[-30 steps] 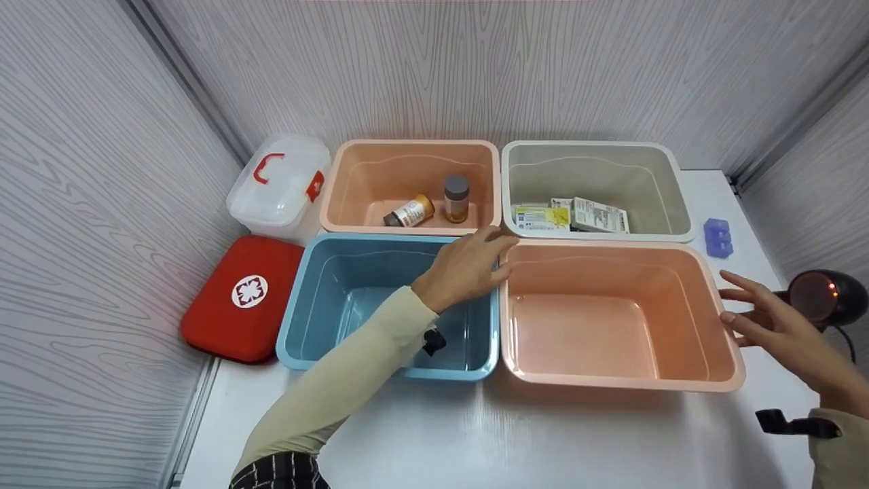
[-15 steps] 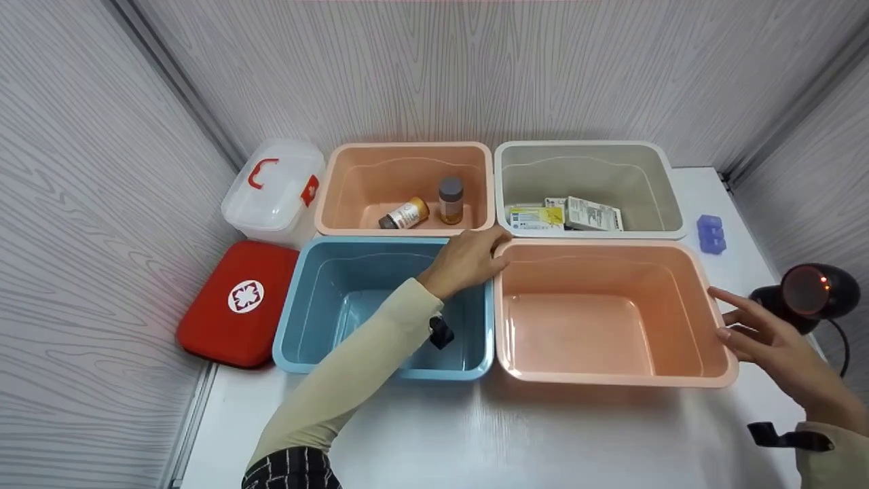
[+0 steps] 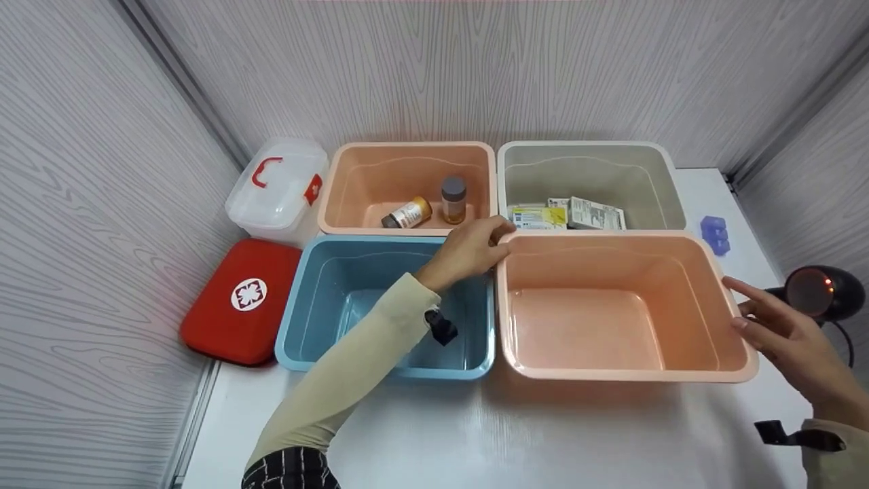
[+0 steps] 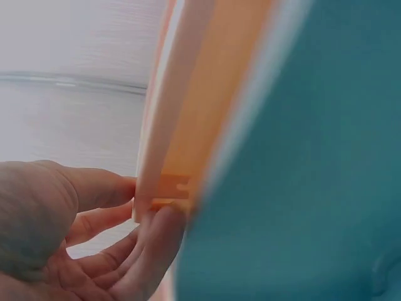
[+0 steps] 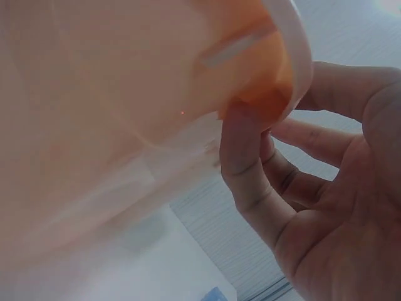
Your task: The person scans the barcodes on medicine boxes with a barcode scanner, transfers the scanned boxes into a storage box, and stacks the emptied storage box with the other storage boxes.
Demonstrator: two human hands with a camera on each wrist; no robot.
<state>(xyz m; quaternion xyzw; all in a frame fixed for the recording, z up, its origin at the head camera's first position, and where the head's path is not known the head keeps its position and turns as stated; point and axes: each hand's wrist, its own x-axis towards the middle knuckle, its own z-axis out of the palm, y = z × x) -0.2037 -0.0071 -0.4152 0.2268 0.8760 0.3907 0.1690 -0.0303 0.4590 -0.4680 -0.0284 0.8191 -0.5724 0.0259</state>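
Note:
Both hands hold a peach plastic bin [image 3: 584, 333] at the front right, with nothing inside it. My left hand [image 3: 467, 252] grips its rim at the back left corner; in the left wrist view, the thumb and fingers [image 4: 164, 241] pinch the lip from either side. On the opposite side my right hand [image 3: 791, 343] pinches the right rim, and the right wrist view shows fingers [image 5: 241, 157] hooked under the lip. The bin's back rim overlaps the front rim of the grey bin [image 3: 590, 155]. A blue bin [image 3: 305, 309] stands just left, under my left forearm.
Behind the blue bin, another peach bin [image 3: 407, 148] contains two pill bottles [image 3: 453, 200]. Medicine boxes [image 3: 540, 217] lie in the grey bin. A red first-aid case [image 3: 224, 305] and clear lidded box [image 3: 285, 190] stand left; a purple pill organizer [image 3: 715, 236] and black round device [image 3: 818, 293] are right.
The front peach bin has risen slightly and its right side has shifted outward; its back rim now covers the grey bin's front edge. Both hands have moved with it.

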